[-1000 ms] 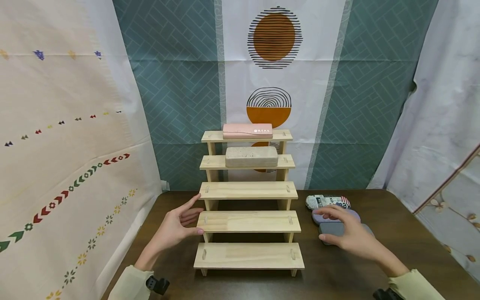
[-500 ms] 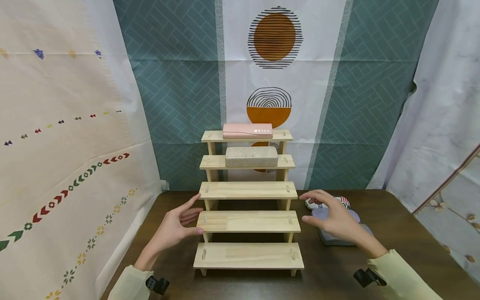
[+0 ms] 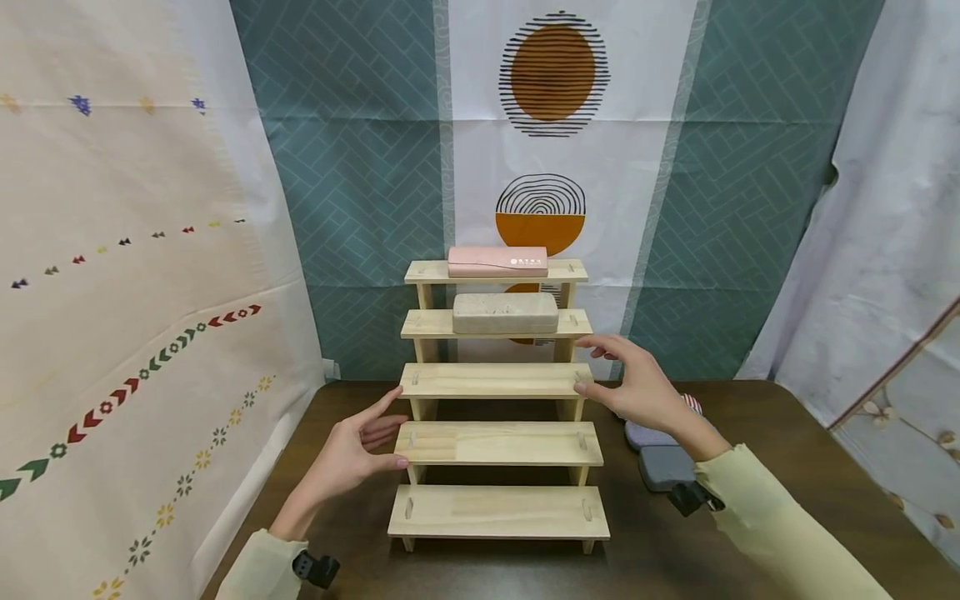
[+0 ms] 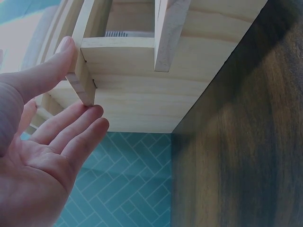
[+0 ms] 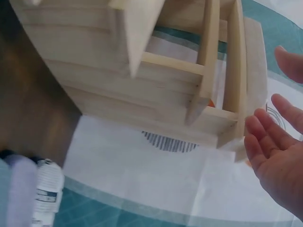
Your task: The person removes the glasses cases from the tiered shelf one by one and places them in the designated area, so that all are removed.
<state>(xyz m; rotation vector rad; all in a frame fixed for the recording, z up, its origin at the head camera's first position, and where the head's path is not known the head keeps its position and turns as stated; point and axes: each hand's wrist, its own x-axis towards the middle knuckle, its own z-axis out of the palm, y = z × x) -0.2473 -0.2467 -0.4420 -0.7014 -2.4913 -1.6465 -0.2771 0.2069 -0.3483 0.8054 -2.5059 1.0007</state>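
Observation:
A pale wooden stepped shelf (image 3: 498, 510) stands in the middle of the table. My left hand (image 3: 341, 462) holds its left side: in the left wrist view the thumb and fingers (image 4: 85, 137) lie on opposite edges of one board's end. Beside the right end of the middle step is my right hand (image 3: 641, 392), thumb and fingers apart with nothing between them; whether it touches the wood I cannot tell. On the top step lies a pink glasses case (image 3: 497, 265), and one step lower a beige speckled oblong case (image 3: 505, 315).
Right of the shelf on the dark table (image 3: 585, 575) lie a blue-grey case (image 3: 663, 468), a purple case (image 3: 647, 435) and a printed case (image 5: 49, 184), partly hidden by my right arm in the head view. Cloth hangs on the back and both sides.
My right hand has moved left and up, from over the cases on the right to the shelf's right side. My left hand and the shelf have stayed put.

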